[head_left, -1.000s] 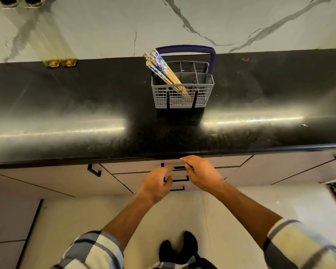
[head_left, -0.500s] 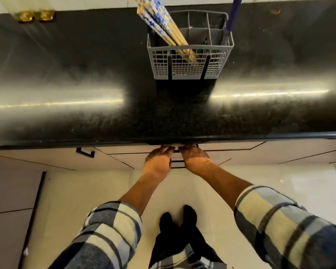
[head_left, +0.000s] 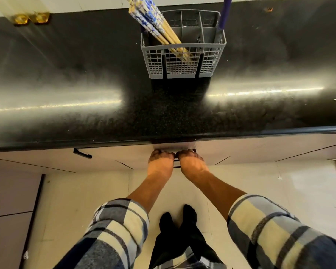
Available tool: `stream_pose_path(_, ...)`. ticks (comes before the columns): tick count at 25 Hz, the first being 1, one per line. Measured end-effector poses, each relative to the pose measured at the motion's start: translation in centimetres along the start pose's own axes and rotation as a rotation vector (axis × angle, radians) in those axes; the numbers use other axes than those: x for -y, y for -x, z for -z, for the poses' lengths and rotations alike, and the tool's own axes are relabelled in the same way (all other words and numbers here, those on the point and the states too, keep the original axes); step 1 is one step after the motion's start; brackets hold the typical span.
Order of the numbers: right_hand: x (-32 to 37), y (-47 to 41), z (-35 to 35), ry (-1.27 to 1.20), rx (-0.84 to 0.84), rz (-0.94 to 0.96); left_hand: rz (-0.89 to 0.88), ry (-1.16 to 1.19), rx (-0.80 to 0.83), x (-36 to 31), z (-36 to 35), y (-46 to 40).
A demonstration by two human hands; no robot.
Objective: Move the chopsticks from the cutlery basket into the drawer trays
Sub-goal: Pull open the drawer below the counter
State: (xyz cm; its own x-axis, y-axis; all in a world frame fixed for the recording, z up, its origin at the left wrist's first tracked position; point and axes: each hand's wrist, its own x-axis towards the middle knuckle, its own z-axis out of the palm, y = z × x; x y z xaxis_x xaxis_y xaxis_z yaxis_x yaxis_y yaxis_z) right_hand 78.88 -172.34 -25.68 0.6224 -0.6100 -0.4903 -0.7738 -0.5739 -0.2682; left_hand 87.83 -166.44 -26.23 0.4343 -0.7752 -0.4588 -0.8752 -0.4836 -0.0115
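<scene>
A grey cutlery basket point(head_left: 182, 65) with a purple handle stands on the black countertop point(head_left: 105, 117) at the top centre. Several wooden chopsticks point(head_left: 155, 26) with blue-and-white patterned tops lean to the left out of its front left compartment. Below the counter's front edge, my left hand point(head_left: 160, 162) and my right hand point(head_left: 190, 162) sit side by side, fingers curled over the dark handle of the top drawer point(head_left: 134, 156). The fingertips are hidden under the counter lip. The drawer front sits flush with its neighbours; no trays are in view.
A second drawer handle point(head_left: 82, 153) is to the left under the counter. Two gold-coloured fittings point(head_left: 30, 18) stand at the counter's back left. My feet in dark socks point(head_left: 178, 226) are on the pale tiled floor. Cabinet fronts run along the left side.
Both hands rose from in front of the lower handles to the top drawer's handle and closed on it. The view tipped down and drew closer to the counter.
</scene>
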Motion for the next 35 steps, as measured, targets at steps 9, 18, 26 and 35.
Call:
stream_pose_path(9,-0.2,8.1,-4.2,-0.074,0.112,0.063,-0.124,0.081,-0.066,-0.2,-3.5,9.1)
stream_pose_path(18,-1.0,18.4,-9.0,-0.009,0.393,0.055,-0.138,0.181,0.318,-0.5,-8.0,19.4)
stream_pose_path(26,-0.2,21.7,-9.8,0.151,0.506,0.118,-0.233,0.116,0.504,0.0,-9.3,21.9)
stream_pose_path(35,-0.2,20.8,-10.8,0.119,0.439,0.092,-0.219,0.13,0.504,-0.2,-8.4,21.9)
